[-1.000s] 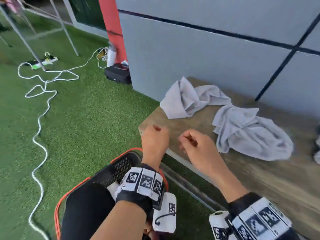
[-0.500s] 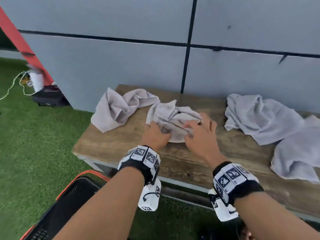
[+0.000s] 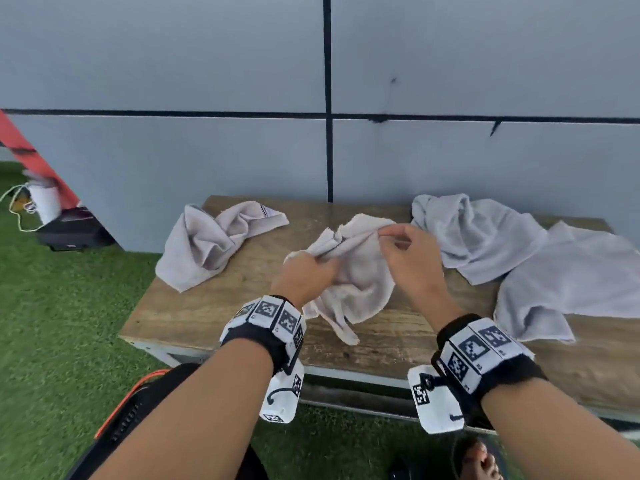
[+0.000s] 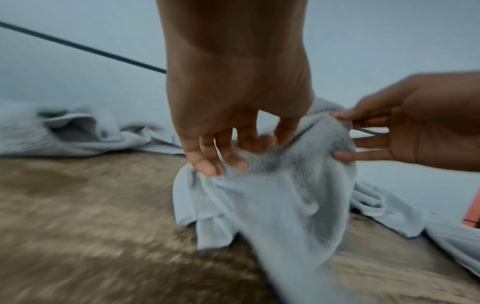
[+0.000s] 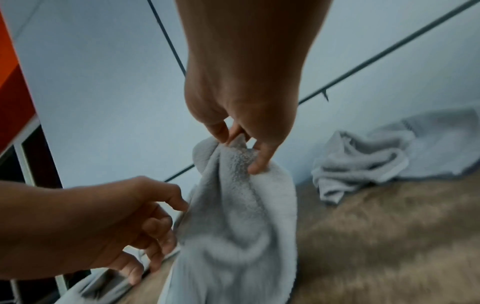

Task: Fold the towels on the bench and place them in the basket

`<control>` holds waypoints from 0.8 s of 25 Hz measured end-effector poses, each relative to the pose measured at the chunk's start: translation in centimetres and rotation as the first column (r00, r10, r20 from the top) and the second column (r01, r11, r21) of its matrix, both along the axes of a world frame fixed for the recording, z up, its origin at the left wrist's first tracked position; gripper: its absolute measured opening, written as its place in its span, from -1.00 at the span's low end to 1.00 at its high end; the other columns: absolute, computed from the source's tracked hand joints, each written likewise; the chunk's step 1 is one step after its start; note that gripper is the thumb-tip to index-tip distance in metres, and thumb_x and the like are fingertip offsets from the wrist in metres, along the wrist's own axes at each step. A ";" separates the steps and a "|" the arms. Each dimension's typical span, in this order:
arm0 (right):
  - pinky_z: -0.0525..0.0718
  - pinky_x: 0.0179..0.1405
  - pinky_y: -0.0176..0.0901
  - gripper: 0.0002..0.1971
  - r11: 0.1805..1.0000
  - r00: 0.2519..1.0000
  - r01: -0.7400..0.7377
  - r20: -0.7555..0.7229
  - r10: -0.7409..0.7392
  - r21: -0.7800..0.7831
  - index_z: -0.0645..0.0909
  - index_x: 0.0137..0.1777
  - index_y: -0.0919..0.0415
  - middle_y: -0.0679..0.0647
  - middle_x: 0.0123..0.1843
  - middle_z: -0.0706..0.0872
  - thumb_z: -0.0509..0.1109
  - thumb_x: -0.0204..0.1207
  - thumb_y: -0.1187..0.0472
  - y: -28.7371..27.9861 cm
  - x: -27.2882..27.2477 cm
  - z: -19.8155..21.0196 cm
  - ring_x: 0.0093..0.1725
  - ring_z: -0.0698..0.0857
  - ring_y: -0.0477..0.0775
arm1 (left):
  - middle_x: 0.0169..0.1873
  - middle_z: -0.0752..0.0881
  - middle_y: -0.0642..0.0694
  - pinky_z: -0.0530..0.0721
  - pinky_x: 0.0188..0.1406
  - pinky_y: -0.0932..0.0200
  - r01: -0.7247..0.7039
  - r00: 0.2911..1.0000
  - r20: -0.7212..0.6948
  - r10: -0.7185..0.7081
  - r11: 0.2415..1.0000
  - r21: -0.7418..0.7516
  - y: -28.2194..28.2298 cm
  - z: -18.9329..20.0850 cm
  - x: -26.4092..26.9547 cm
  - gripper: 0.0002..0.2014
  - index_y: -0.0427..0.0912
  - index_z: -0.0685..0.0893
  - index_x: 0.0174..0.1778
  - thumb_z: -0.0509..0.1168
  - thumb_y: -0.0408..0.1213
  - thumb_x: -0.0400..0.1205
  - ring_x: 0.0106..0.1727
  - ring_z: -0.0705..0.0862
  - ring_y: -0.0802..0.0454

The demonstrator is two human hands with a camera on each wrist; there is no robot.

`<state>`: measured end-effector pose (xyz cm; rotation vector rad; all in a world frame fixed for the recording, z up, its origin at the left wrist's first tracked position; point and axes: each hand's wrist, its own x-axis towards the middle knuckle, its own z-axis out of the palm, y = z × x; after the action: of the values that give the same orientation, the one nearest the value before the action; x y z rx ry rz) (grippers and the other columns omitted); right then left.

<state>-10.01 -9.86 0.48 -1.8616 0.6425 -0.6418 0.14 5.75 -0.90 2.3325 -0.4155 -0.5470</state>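
Observation:
A small pale grey towel (image 3: 360,282) is lifted off the middle of the wooden bench (image 3: 214,313), its lower end still on the wood. My left hand (image 3: 311,271) grips its bunched left edge (image 4: 259,162). My right hand (image 3: 394,237) pinches the top edge between thumb and fingers (image 5: 233,139). A crumpled towel (image 3: 211,244) lies at the bench's left end. Two more towels (image 3: 485,237) (image 3: 571,282) lie on the right. The black basket with an orange rim (image 3: 138,393) stands on the grass at lower left, mostly behind my left arm.
A grey panelled wall (image 3: 242,150) rises directly behind the bench. Green artificial grass (image 3: 59,323) covers the ground to the left. A black box (image 3: 72,230) and a white cord (image 3: 17,206) lie far left by a red post.
Both hands reached from near the basket to the middle towel, took hold of it and raised it off the bench. My view swung right, from the grass to the bench.

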 end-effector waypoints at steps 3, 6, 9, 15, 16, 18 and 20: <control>0.63 -0.04 -0.43 -0.92 0.995 0.992 -0.099 0.077 0.097 0.012 0.77 -0.06 0.21 -0.06 -0.09 0.82 0.45 0.57 0.33 -0.5 -1.6 3.9 -0.06 0.75 -0.18 | 0.05 0.64 -0.20 0.64 0.01 -0.02 -0.012 0.975 0.220 0.025 0.998 -0.060 -1.8 2.0 -1.2 -0.68 -0.11 0.53 -0.03 0.36 -0.02 0.42 0.09 0.65 -0.22; 0.65 -0.17 -0.43 -0.87 0.984 0.975 -0.180 0.134 0.180 -0.010 0.76 -0.12 0.18 0.01 -0.16 0.81 0.44 0.55 0.40 -0.9 -3.3 6.9 -0.24 0.72 -0.24 | 0.07 0.37 -0.05 0.54 0.26 -0.02 0.105 0.968 0.242 -0.066 0.983 -0.152 -3.4 4.1 -2.3 -0.57 0.01 0.49 0.17 0.44 -0.13 0.41 0.20 0.45 -0.12; 0.70 -0.01 -0.29 -0.88 0.985 0.967 -0.165 0.188 0.171 -0.049 0.77 -0.14 0.16 0.08 -0.12 0.84 0.47 0.55 0.37 -1.9 -4.7 9.1 -0.10 0.76 -0.09 | -0.29 0.54 -0.07 0.51 -0.29 0.16 0.178 0.945 0.299 -0.135 0.977 -0.121 -3.9 5.7 -2.4 -0.66 -0.03 0.45 -0.42 0.49 0.01 0.37 -0.20 0.61 -0.07; 0.72 0.05 -0.21 -0.91 0.982 0.978 -0.113 0.159 0.137 -0.150 0.78 -0.11 0.21 0.13 -0.07 0.84 0.46 0.56 0.35 -4.0 -6.3 11.0 -0.07 0.78 0.04 | -0.49 0.39 -0.08 0.28 -0.41 0.22 0.283 0.951 0.217 -0.222 0.906 -0.314 -2.7 7.8 -2.7 -0.48 -0.15 0.39 -0.46 0.61 0.00 0.42 -0.47 0.32 0.09; 0.71 0.01 -0.27 -0.90 0.980 0.980 -0.110 0.147 0.134 -0.165 0.77 -0.13 0.16 0.14 -0.07 0.84 0.46 0.56 0.34 -3.9 -6.2 11.0 -0.10 0.77 0.00 | -0.46 0.37 -0.11 0.28 -0.40 0.19 0.304 0.950 0.182 -0.254 0.888 -0.346 -2.5 8.0 -2.8 -0.50 -0.17 0.41 -0.42 0.60 -0.02 0.45 -0.44 0.31 0.06; 0.66 -0.08 -0.44 -0.89 0.979 0.980 -0.106 0.150 0.133 -0.176 0.76 -0.13 0.14 0.13 -0.07 0.84 0.45 0.57 0.34 -3.7 -6.0 11.3 -0.15 0.74 -0.15 | -0.49 0.39 -0.04 0.29 -0.46 0.27 0.298 0.954 0.077 -0.291 0.871 -0.390 -2.2 8.4 -2.8 -0.56 -0.17 0.43 -0.35 0.58 -0.06 0.49 -0.46 0.35 0.10; 0.65 -0.08 -0.49 -0.91 0.980 0.972 -0.116 0.184 0.145 -0.160 0.78 -0.09 0.22 0.14 -0.06 0.84 0.44 0.56 0.36 -3.4 -5.5 11.8 -0.14 0.74 -0.18 | -0.38 0.61 0.11 0.50 -0.34 0.30 0.269 0.954 -0.020 -0.300 0.881 -0.389 -2.3 9.0 -2.8 -0.58 -0.13 0.52 -0.25 0.60 0.04 0.43 -0.34 0.58 0.17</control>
<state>-15.47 -13.30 12.32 -1.9295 0.3486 -0.7907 -2.64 3.47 8.14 1.8772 -0.7654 -0.6327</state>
